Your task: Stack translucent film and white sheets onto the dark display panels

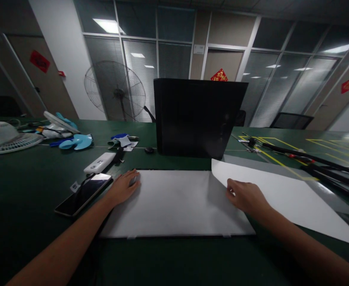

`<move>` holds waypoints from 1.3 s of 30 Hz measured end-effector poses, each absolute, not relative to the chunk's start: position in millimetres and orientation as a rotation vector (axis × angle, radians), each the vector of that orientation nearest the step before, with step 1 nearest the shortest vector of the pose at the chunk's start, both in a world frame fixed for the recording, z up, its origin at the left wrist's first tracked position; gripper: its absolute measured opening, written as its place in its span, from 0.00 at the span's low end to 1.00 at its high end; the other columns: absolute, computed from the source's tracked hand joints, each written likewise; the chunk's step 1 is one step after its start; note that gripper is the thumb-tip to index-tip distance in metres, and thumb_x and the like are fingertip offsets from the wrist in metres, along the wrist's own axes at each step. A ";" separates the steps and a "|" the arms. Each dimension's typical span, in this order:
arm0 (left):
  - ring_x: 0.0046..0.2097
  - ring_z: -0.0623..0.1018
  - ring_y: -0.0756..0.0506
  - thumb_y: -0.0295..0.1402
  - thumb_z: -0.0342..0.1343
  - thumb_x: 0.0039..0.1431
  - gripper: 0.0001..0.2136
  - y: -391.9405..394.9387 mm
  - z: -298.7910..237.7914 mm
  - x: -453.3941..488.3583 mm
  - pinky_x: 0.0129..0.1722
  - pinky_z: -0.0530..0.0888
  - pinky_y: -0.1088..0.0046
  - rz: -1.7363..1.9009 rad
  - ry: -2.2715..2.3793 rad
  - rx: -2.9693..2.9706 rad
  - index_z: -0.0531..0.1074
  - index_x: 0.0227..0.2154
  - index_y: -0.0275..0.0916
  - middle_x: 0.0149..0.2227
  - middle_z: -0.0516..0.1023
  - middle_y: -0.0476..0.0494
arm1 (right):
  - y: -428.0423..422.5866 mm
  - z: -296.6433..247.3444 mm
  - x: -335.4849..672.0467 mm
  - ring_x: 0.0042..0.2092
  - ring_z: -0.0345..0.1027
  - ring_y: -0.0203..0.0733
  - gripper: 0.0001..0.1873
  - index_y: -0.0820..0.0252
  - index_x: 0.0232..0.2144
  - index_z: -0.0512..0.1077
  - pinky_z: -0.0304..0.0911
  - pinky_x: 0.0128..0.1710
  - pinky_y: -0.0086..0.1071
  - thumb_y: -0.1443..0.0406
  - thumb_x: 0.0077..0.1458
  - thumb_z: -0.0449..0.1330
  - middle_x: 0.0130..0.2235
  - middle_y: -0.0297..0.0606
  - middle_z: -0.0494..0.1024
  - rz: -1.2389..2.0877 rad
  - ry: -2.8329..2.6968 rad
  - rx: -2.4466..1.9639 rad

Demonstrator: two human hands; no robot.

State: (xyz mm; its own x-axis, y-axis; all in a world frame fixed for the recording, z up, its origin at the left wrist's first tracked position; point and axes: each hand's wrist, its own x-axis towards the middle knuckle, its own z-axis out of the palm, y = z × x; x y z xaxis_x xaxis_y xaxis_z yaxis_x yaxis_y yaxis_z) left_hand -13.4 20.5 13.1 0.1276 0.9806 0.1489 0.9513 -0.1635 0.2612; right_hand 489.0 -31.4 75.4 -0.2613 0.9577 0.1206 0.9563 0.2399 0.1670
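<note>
A white rectangular panel [174,202] with a thin dark border lies flat on the green table in front of me. Over its upper left edge rests my left hand [125,186], fingers stretched and thumb apart. My right hand [245,196] pinches the edge of a large white sheet [293,194] above the panel's right side. This sheet's left corner is lifted and curls upward, while the rest spreads out to the right. What lies beneath my left palm is hidden.
Behind the panel stands a black box-like case [198,119]. Left of my arm are a phone [85,194] and a white power strip [99,162]. Fan parts, including blue blades [76,142], lie farther left. Black tubes [326,159] cross the right side. Another person's fingertip shows at far left.
</note>
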 end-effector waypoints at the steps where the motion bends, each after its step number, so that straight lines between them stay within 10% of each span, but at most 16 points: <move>1: 0.74 0.62 0.32 0.45 0.45 0.69 0.29 20.6 13.1 -13.5 0.72 0.56 0.41 0.433 1.958 2.281 0.69 0.66 0.37 0.73 0.62 0.34 | -36.4 74.7 482.1 0.37 0.78 0.48 0.11 0.59 0.41 0.75 0.65 0.35 0.37 0.64 0.67 0.53 0.39 0.44 0.83 0.266 2.571 1.831; 5: 0.73 0.63 0.32 0.44 0.46 0.68 0.28 20.2 14.8 -12.6 0.71 0.57 0.41 0.445 1.963 2.285 0.70 0.65 0.38 0.72 0.64 0.34 | -55.9 71.6 460.9 0.45 0.78 0.45 0.18 0.55 0.52 0.78 0.71 0.46 0.38 0.60 0.71 0.51 0.47 0.43 0.83 -0.170 2.954 1.522; 12: 0.72 0.65 0.32 0.44 0.47 0.68 0.26 17.6 19.7 -9.7 0.71 0.58 0.43 0.460 1.960 2.285 0.72 0.64 0.38 0.71 0.65 0.33 | -57.0 70.2 463.3 0.70 0.60 0.52 0.34 0.44 0.74 0.56 0.60 0.69 0.52 0.49 0.71 0.53 0.73 0.37 0.61 -0.565 2.998 1.211; 19: 0.72 0.65 0.33 0.43 0.48 0.67 0.26 18.4 19.4 -11.0 0.72 0.57 0.44 0.464 1.942 2.281 0.72 0.64 0.39 0.72 0.65 0.34 | -28.1 60.8 495.0 0.52 0.79 0.56 0.26 0.57 0.56 0.79 0.71 0.56 0.57 0.56 0.72 0.46 0.54 0.46 0.82 0.211 2.762 1.870; 32: 0.73 0.63 0.34 0.44 0.46 0.69 0.26 17.9 18.0 -9.2 0.72 0.55 0.43 0.433 1.963 2.277 0.71 0.64 0.40 0.72 0.65 0.34 | -48.5 68.5 468.3 0.74 0.52 0.51 0.31 0.44 0.71 0.63 0.48 0.74 0.56 0.47 0.71 0.53 0.73 0.33 0.61 -0.603 2.979 1.172; 39: 0.73 0.62 0.34 0.45 0.45 0.69 0.28 19.1 15.5 -11.8 0.72 0.55 0.44 0.412 1.946 2.301 0.69 0.66 0.37 0.73 0.63 0.33 | -43.8 66.6 475.7 0.53 0.78 0.58 0.29 0.57 0.61 0.76 0.71 0.56 0.58 0.52 0.72 0.46 0.53 0.49 0.82 0.188 2.657 1.873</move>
